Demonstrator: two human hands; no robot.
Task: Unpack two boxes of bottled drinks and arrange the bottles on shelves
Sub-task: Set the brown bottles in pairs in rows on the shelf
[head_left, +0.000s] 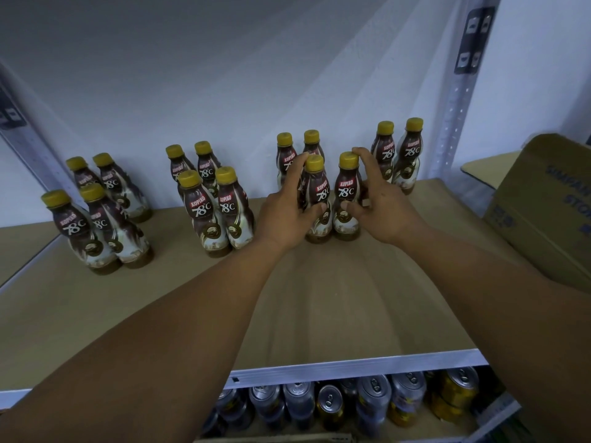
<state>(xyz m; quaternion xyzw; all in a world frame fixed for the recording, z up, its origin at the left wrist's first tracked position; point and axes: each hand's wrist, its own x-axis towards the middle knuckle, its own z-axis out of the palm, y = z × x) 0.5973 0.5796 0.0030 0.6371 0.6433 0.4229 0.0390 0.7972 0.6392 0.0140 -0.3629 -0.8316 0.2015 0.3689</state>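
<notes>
Two upright bottles are gripped, left bottle (321, 191) by left hand (284, 215), right bottle (347, 190) by right hand (382, 211).

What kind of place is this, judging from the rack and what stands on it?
Probably a stockroom or shop storage: a metal rack with slotted uprights, Kopiko 78°C bottles grouped on its board shelf, drink cans packed on the level below, and a cardboard box at the right.

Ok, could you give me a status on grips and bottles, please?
Left grip on left front bottle, right grip on right front bottle. Both upright on shelf. Cardboard box beside right forearm.
</notes>
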